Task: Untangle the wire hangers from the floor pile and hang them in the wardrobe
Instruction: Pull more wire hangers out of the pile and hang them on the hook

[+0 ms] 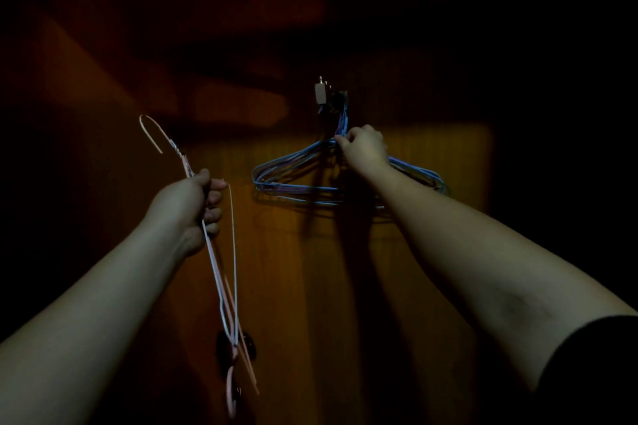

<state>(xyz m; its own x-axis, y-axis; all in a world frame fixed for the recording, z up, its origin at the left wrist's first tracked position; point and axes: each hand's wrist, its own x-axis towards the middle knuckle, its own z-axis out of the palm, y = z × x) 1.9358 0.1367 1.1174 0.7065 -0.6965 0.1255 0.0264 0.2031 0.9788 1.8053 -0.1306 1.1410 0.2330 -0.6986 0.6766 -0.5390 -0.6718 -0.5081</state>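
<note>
Item one: pale wire hangers (221,272), thin, pinkish-white, held in a bunch in our left hand (195,207). We grip them just below the necks, fingers curled round the wires. The one hook we can see rises up and to the left of the fist, its open end curving back down. The long axis of the bunch runs steeply downward and slightly right from the fist, the frames seen nearly edge-on, so they read as a narrow sheaf of lines. We count at least two, perhaps three; the wires overlap too closely for a firm number. Their lower ends fade into the dark at the bottom of the view, where some pink and dark shapes show that we cannot identify.

Item two: blue wire hangers (293,176), some strands tinged purple, hanging together from a small metal hook fitting (322,93) on the wooden wardrobe panel (431,155). Their necks run up to the fitting; their shoulders spread left and right, long axis level, flat against the panel. The stack holds several, roughly four or more; the exact count cannot be told.

Item three: our right hand (366,148), closed in a pinch on the blue hangers where the shoulders meet the necks, just under the fitting. A dark sleeve (593,366) covers the right upper arm.

The scene is dim, the lit patch of panel lying behind the blue stack
</note>
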